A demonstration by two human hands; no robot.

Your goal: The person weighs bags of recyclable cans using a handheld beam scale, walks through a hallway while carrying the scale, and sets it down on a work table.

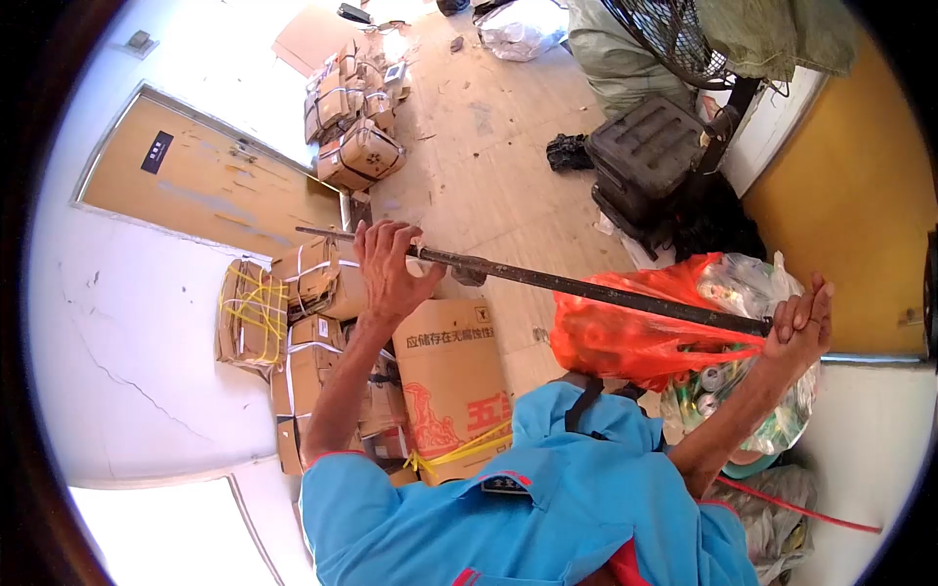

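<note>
A long, dark, tapered steelyard beam (596, 291) runs across in front of my chest, tilted down to the right. My left hand (389, 262) has its fingers bent over the thinner part, thumb below. At the thick end, my right hand (803, 317) is closed round the beam. A small dark lump (469, 276) shows just under the beam, right of my left hand; whether it hangs from it I cannot tell. Below the thick end is a red plastic bag (606, 337), its stretched top reaching toward my right hand. Clear bags of cans (718, 386) lie beside it.
A large cardboard box (449, 366) and tied cardboard bundles (311, 356) stand at left, with more bundles (360, 156) farther up the wall. A black case (645, 146), a fan (674, 39) and big sacks (611, 59) line the right. Tiled floor (479, 186) runs between.
</note>
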